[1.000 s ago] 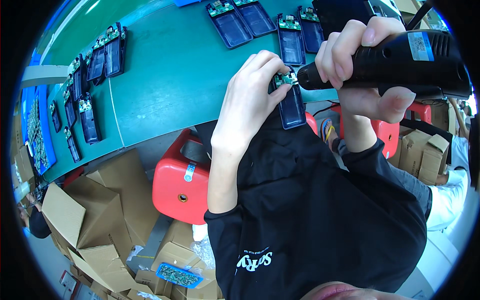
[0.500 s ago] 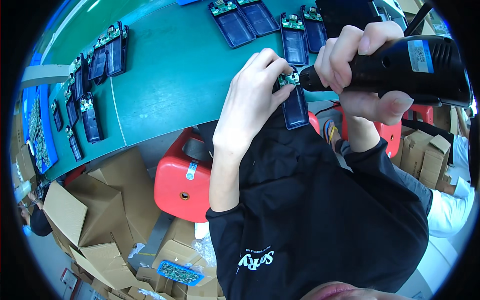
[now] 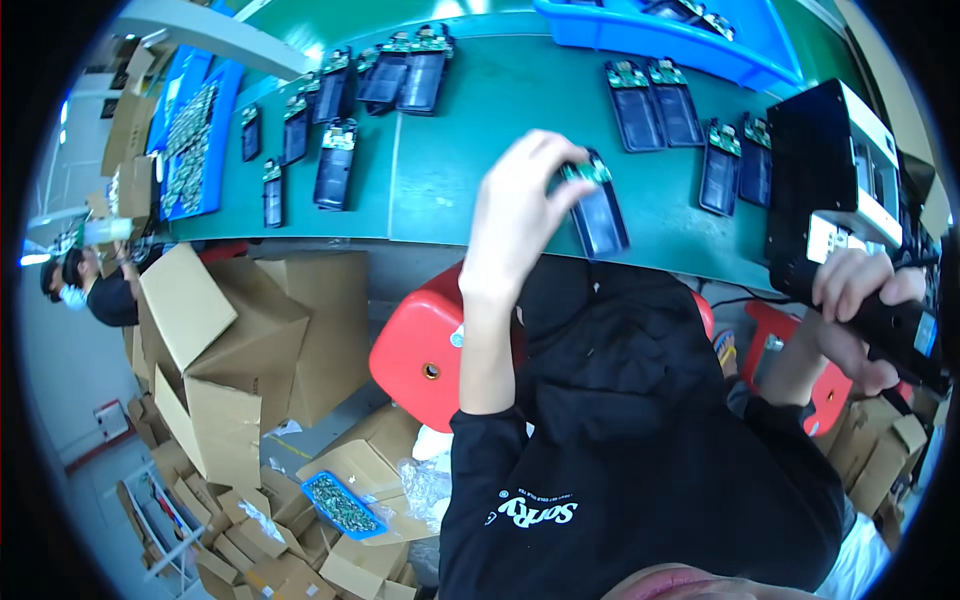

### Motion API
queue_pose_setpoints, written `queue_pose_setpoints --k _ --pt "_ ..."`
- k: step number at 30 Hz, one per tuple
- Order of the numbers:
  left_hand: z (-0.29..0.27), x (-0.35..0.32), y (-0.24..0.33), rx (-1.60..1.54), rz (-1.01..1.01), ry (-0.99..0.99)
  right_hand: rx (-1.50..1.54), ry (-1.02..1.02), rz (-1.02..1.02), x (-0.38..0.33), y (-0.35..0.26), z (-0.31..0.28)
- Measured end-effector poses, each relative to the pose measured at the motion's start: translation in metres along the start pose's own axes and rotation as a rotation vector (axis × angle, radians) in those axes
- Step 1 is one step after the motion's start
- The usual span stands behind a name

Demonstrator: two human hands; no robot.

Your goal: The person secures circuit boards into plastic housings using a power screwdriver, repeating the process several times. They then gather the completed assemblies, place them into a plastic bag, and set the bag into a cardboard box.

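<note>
Holding: my left hand (image 3: pixel 520 215) pinches the top end of a dark flat unit with a green circuit board (image 3: pixel 598 207), fingers curled over the board end, the unit lying at the near edge of the green worktop (image 3: pixel 440 180).
Right hand: my right hand (image 3: pixel 850 320) is closed around a black electric screwdriver (image 3: pixel 900 330), well apart from the unit, off to the right beside the worktop's edge.
Unit's place: on the worktop's near edge, tilted, its green end under my fingertips and its dark body pointing toward me.
Row beyond: more of the same dark units (image 3: pixel 660 90) lie on the worktop farther out, and another group (image 3: pixel 400 75) sits to the left.
Black box: a black device with a pale front panel (image 3: pixel 830 190) stands on the worktop at the right, just above my right hand.
Blue tray: a blue bin (image 3: pixel 680 40) runs along the far edge.
Below: a red stool (image 3: pixel 425 350) is under me, with open cardboard boxes (image 3: pixel 230 340) on the floor to my left.
Far left: another person (image 3: pixel 95 285) is at the left rim.
</note>
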State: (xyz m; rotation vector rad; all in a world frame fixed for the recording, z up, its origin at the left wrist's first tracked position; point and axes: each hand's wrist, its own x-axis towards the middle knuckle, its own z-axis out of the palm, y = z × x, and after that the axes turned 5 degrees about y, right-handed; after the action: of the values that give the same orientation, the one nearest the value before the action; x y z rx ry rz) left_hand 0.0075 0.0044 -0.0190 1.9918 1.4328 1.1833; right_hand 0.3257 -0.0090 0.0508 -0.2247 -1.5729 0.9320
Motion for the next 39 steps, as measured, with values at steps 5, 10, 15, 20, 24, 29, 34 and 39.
queue_pose_setpoints --k 5,10,15,20,24,29,34,39 --pt "0.0 0.048 -0.033 0.31 0.241 0.198 0.041 0.077 -0.021 -0.012 -0.002 -0.002" --pt "-0.037 0.063 -0.019 0.455 0.27 0.237 -0.061 0.125 0.0 -0.022 -0.01 -0.024" --pt "-0.163 0.028 -0.039 0.695 0.071 0.091 -0.192 0.261 0.036 -0.042 -0.024 -0.055" --pt "-0.195 0.009 -0.067 0.817 -0.051 -0.054 -0.199 0.332 0.096 -0.045 -0.027 -0.057" --pt "-0.192 0.023 -0.084 0.851 0.088 -0.119 -0.225 0.28 0.098 -0.039 -0.031 -0.052" --pt "-0.195 0.016 -0.087 0.701 0.078 -0.071 -0.202 0.313 0.087 -0.023 -0.045 -0.042" --pt "-0.187 0.009 -0.081 0.637 0.065 0.034 -0.032 0.269 -0.078 -0.001 -0.059 -0.051" --pt "-0.166 0.006 -0.052 0.569 0.146 0.121 -0.009 0.305 -0.194 0.009 -0.058 -0.053"
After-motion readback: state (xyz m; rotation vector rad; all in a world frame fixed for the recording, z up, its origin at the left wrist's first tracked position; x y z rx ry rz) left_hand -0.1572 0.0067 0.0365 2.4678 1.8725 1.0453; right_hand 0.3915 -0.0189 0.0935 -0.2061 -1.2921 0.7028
